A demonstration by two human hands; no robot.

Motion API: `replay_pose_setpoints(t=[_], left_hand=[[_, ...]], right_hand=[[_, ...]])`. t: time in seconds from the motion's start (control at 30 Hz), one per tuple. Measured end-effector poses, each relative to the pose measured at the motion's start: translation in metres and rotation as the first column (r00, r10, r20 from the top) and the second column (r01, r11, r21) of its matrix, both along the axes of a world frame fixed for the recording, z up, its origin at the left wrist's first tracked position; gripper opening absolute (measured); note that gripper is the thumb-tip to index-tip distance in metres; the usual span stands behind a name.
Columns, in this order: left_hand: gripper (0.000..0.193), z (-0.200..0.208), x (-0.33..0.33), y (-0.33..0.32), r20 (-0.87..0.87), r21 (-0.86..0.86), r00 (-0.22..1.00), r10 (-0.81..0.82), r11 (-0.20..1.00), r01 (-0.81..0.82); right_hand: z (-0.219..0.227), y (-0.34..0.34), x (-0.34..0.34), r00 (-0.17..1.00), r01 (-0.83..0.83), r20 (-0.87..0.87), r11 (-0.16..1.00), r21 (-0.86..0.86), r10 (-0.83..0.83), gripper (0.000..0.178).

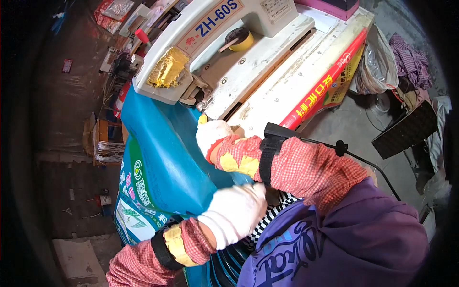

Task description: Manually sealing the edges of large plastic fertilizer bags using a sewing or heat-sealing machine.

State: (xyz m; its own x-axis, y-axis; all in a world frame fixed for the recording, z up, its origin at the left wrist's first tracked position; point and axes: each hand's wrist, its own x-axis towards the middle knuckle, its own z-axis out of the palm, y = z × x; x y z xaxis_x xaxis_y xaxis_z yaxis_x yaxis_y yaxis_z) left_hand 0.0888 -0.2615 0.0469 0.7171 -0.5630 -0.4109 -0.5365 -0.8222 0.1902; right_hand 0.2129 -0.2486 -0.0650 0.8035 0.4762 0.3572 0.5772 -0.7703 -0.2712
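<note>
A large blue plastic sack (165, 153) with a green and white print hangs along the front of a white sewing machine (165, 52). Its upper edge runs in under the machine's head. My right hand (213, 135), in a white glove with a yellow fingertip, holds the sack's edge close beside the presser foot (201, 104). Closer to my body, my left hand (233, 214), also white-gloved, is curled closed over the sack's near part. Its fingertips are mostly hidden and slightly blurred. Red checked sleeves with black straps cover both forearms.
A yellow cup (240, 40) with a stick in it stands under the machine arm. Red printed sheeting (325, 81) edges the white worktable (282, 71). At right are a bag (379, 62), a checked cloth (410, 60) and a dark board (406, 128). Pale strands (110, 152) lie at left.
</note>
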Motion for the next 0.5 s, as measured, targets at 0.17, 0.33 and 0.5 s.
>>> replay_pose_setpoints(t=[0.17,0.33,0.5], left_hand=[[0.019,0.036,0.052,0.025,0.003,0.216,0.964,-0.265,0.942,0.258],[0.031,0.084,0.11,0.093,0.236,0.611,0.751,-0.617,0.695,0.378],[0.01,0.093,0.042,0.032,0.003,0.333,0.796,-0.605,0.752,0.569]], right_hand=[[-0.012,0.003,0.009,0.993,-0.051,-0.101,0.988,0.143,0.066,0.02],[-0.001,-0.007,-0.018,0.963,0.104,-0.25,0.995,0.011,-0.097,0.028],[0.011,-0.026,-0.034,0.856,0.226,-0.481,0.974,0.019,-0.189,0.023]])
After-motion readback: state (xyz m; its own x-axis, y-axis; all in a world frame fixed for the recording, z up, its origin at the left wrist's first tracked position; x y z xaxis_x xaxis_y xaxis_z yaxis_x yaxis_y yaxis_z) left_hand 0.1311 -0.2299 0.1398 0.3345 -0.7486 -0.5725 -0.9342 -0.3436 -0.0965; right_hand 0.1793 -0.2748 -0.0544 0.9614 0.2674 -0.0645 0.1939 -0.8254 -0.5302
